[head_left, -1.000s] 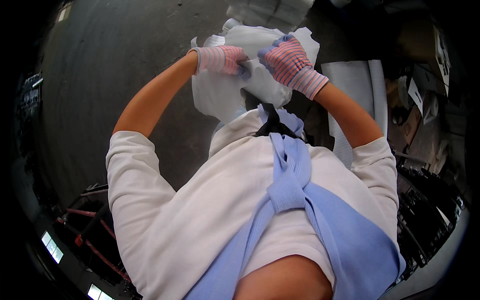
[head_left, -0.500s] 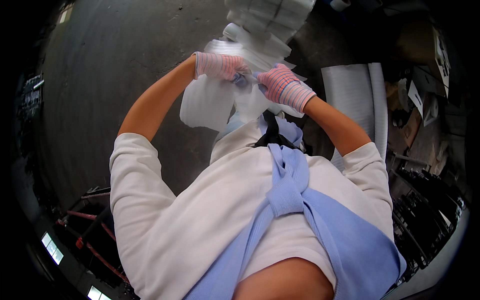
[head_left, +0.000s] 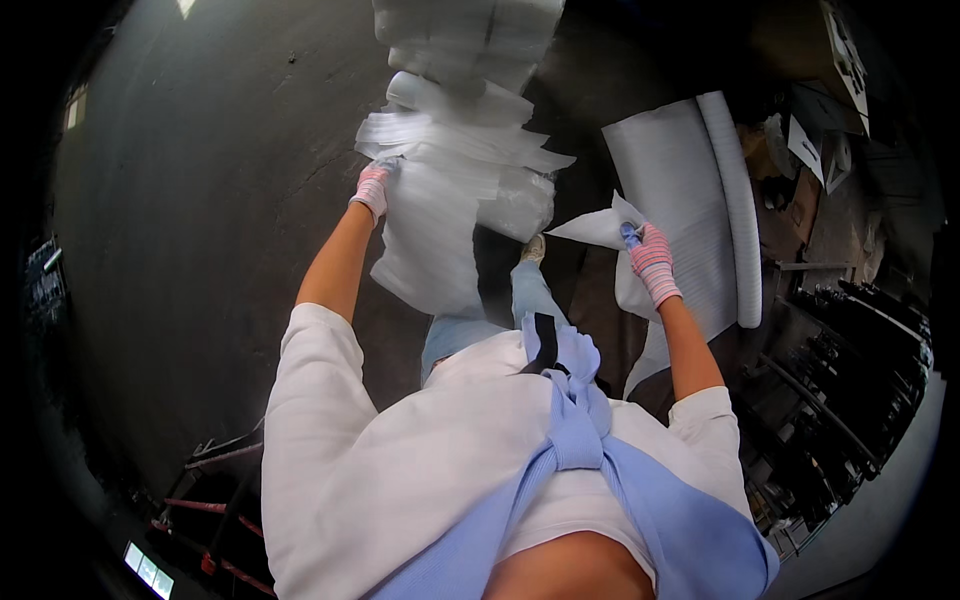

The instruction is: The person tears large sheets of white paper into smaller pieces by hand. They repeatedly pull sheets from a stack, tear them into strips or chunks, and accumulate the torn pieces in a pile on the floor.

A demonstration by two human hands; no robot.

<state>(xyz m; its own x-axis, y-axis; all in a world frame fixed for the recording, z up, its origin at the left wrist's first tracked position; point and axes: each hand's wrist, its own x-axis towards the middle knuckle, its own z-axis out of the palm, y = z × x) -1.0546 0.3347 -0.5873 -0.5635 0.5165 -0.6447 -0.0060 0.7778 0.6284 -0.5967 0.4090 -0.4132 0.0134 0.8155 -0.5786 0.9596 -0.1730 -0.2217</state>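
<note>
My left hand (head_left: pixel 372 190), in a pink striped knit glove with bluish fingertips, is closed on the upper left edge of a white foam sheet (head_left: pixel 432 240). That sheet hangs in front of my legs, against a heap of white foam sheets (head_left: pixel 450 135). Off to the right, my right hand (head_left: pixel 653 264), gloved the same way, pinches a smaller piece of white foam sheet (head_left: pixel 592 228). Its pointed end sticks out to the left, and a further strip seems to trail below the hand. The right fingertips are partly covered by the foam.
A large foam roll (head_left: pixel 735 210) lies partly unrolled beyond my right hand. Translucent wrapped bundles (head_left: pixel 470 40) stand ahead, on the dark floor (head_left: pixel 220 200). Cardboard boxes (head_left: pixel 810 45) are at the far right, a rack of dark parts (head_left: pixel 850 370) below them. Red-barred metal framing (head_left: pixel 205 507) stands lower left.
My hands, close together before at the foam, are now far apart. The right one has moved right and nearer with a foam piece; the left has gone left and holds the sheet's edge.
</note>
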